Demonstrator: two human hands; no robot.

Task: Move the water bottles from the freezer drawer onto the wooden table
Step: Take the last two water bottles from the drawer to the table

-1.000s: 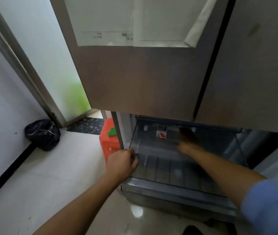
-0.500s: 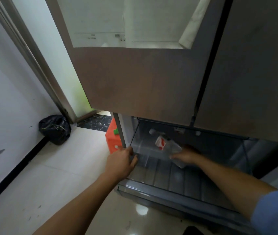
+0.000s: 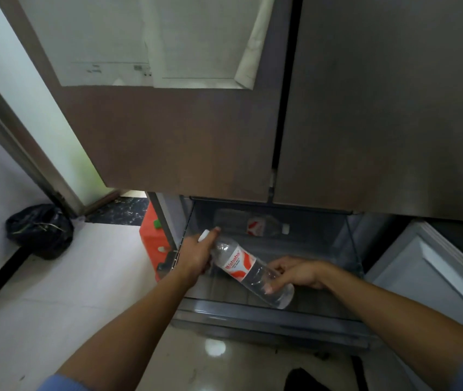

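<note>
Head view, drawer [image 3: 253, 313] with bottle [image 3: 264, 227], held bottle [image 3: 238, 262]

Held bottle [image 3: 238, 262]: above freezer drawer [image 3: 267, 311], between left hand [image 3: 196, 255] and right hand [image 3: 295, 270].
Second bottle [image 3: 264, 225]: in the drawer, behind the first.
Bag [image 3: 39, 230]: on floor, far left.

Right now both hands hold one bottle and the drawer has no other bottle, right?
No. The left hand and right hand do hold one water bottle, but the head view shows a second bottle lying at the back of the freezer drawer.
</note>
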